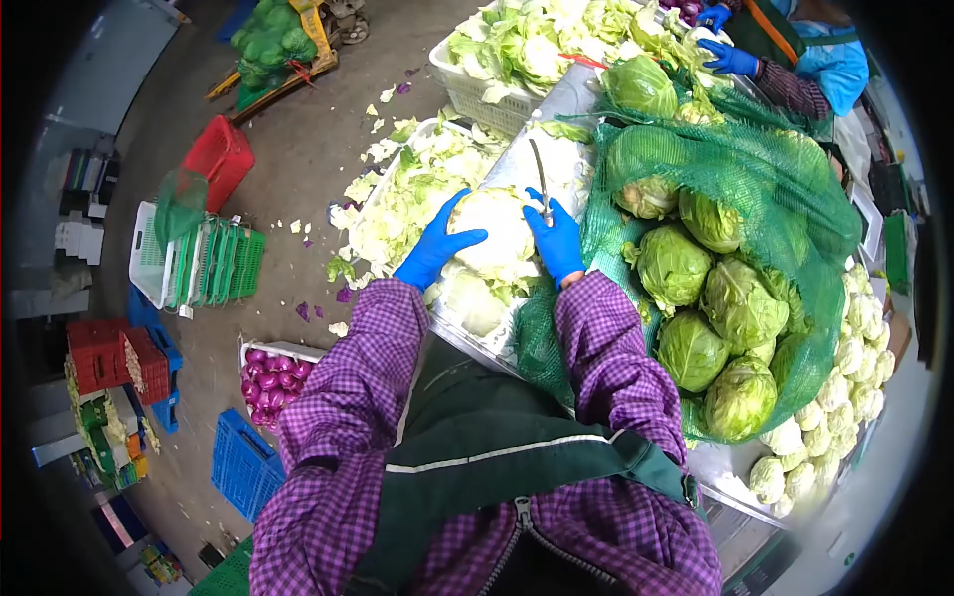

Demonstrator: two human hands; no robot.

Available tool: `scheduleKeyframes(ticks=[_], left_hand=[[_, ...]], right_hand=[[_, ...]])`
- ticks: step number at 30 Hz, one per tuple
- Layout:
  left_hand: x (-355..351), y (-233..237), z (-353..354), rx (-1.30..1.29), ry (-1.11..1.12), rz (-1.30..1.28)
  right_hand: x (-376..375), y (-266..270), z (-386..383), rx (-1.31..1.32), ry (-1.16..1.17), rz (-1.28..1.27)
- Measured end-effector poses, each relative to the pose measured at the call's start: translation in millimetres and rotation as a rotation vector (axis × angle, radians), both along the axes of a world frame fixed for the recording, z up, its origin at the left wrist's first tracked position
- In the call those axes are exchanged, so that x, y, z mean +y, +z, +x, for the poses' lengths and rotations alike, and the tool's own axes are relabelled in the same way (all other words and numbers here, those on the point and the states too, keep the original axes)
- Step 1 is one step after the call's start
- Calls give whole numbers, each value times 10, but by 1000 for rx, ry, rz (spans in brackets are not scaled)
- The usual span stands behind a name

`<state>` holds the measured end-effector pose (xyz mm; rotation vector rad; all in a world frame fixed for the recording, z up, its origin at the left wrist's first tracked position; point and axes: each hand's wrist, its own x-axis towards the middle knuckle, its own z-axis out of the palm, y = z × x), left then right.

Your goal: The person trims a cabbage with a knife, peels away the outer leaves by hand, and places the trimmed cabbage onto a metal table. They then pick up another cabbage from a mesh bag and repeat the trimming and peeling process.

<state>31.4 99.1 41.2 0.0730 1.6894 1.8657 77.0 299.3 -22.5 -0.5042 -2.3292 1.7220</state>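
Note:
A pale, trimmed cabbage [494, 230] is at the table's near left edge, above another pale cabbage [475, 301]. My left hand [437, 243], in a blue glove, grips its left side, thumb across the top. My gloved right hand [555, 236] is at its right side, closed on the handle of a knife [540, 171] whose thin blade points away from me. To the right, green cabbages [674, 265] lie in and around a green mesh net [785, 189].
Crates of loose leaves [412, 194] stand left of the metal table [532, 164]. A co-worker's blue-gloved hand [730, 58] is at the far right. Small pale cabbages [830, 427] lie right. Red onions [273, 382], a blue crate [245, 462] and a red crate [219, 159] are on the left floor.

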Motion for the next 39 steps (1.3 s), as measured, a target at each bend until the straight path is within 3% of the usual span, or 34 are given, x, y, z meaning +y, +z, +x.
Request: scheduleKeyframes(ticks=[2, 4, 5, 6, 8, 10, 12, 14, 15, 16, 17, 18, 20, 23, 25, 27, 32, 34, 35, 38, 39], left_hand=[[25, 80, -1, 1, -89, -74], [-19, 107, -135, 45, -125, -51], [-55, 57, -158, 111, -169, -64], [-117, -28, -108, 153, -215, -85], [-123, 52, -164, 120, -209, -112], [-97, 99, -266, 145, -377, -142], [-29, 86, -363, 191, -459, -184], [15, 5, -432, 296, -405, -169], [5, -33, -414, 176, -218, -98], [30, -92, -356, 184, 3, -200], [61, -147, -228, 148, 68, -113], [113, -205, -100, 113, 130, -26], [260, -363, 117, 557, 207, -383], [293, -404, 62, 510, 228, -228], [334, -236, 52, 619, 73, -501], [378, -148, 20, 653, 19, -530], [395, -180, -19, 672, -62, -564], [411, -178, -30, 679, -80, -581], [420, -175, -21, 685, -89, -587], [453, -196, -43, 675, -64, -609], [489, -200, -46, 659, -37, -620]], right_hand=[[129, -277, -49, 35, -128, -130], [239, -451, 51, -128, -176, 4], [286, -427, 28, -184, -93, 221], [308, -440, 47, -185, -86, 220], [323, -172, 116, 23, -12, -45], [308, 195, 97, 87, 49, 16], [213, 492, 1, 130, 290, 67], [185, 491, -69, -9, 419, -25], [201, 509, -97, -170, 347, 15], [201, 547, -125, -330, 273, 54], [149, 402, -114, -189, 153, 265], [153, 266, -95, -188, 156, 265], [72, 231, 6, -89, 31, 226], [137, -43, -59, -132, -18, 216], [280, -241, -14, -307, -47, 308], [441, -340, 58, -303, 51, 244], [354, 243, 248, -63, 68, 128], [274, 430, 287, -116, 353, 209], [197, 401, 264, 29, 321, 285], [198, 440, 115, -104, 299, 196], [208, 376, 71, -40, 260, 97]])
